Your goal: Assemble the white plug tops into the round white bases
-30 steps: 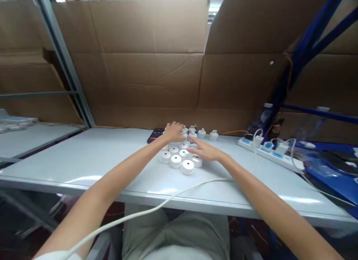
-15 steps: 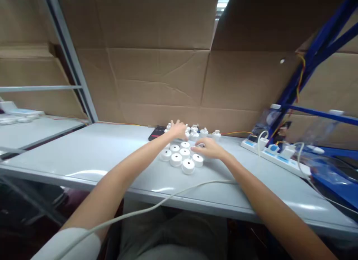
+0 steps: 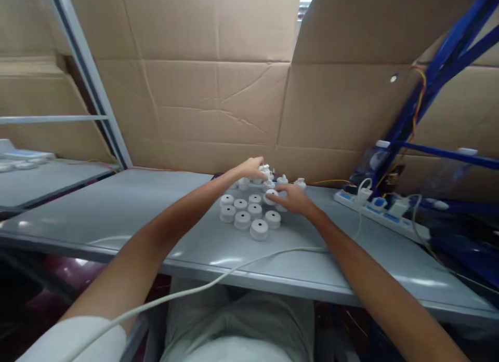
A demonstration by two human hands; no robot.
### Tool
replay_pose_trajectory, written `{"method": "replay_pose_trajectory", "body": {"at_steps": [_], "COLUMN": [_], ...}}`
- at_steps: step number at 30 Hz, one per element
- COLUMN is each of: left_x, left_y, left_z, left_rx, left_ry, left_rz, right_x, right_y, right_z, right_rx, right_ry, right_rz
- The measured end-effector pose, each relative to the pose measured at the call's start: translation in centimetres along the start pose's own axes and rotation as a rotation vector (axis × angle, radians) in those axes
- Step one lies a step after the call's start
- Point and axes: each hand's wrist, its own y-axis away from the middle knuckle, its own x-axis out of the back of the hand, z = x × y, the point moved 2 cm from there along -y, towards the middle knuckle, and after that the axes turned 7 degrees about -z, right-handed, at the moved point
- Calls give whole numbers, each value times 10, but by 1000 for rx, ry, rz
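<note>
My left hand [image 3: 251, 169] reaches to the back of the group, its fingers closed on a small white knobbed piece [image 3: 265, 169]. With thumb and fingers, my right hand [image 3: 294, 199] grips a white round cap [image 3: 270, 197] that has a dark hole in its top. Several more such caps stand close together in front of the hands, among them a nearest white cap [image 3: 259, 229]. Behind them are several upright white knobbed pieces, one a white knobbed piece [image 3: 300, 183] at the right. My left hand and forearm partly hide the back row.
A pale cable [image 3: 249, 266] crosses in front, over the edge of the grey table [image 3: 156, 196]. At the right lie a white power strip [image 3: 384, 216] with plugs and a blue frame [image 3: 432, 86]. Cardboard sheets [image 3: 202, 102] form the back wall.
My left hand has moved right and closed on a white knobbed piece. My right hand now grips a white cap. The view has tilted slightly.
</note>
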Motion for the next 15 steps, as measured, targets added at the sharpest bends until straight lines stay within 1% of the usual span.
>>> {"method": "replay_pose_trajectory", "body": {"at_steps": [3, 5, 6, 8, 10, 13, 15], "left_x": [5, 3, 1, -7, -15, -25, -28], "left_y": [21, 42, 53, 75, 93, 108, 112], "left_z": [-1, -3, -4, -5, -7, -9, -9], "left_rx": [-98, -125, -138, -159, -188, -209, -218], "left_ry": [189, 310, 374, 468, 538, 611, 602], "left_rz": [55, 57, 52, 17, 38, 117, 134], "right_x": [11, 16, 17, 16, 12, 3, -2], "right_y": [-3, -5, -5, -5, -4, 1, 4], "right_z": [3, 2, 1, -5, -14, -27, -35], "right_rx": [-71, -111, -117, -98, -47, 79, 159], "right_ry": [-166, -369, -488, -700, -778, -661, -576], "right_rz": [192, 291, 315, 316, 293, 220, 164]}}
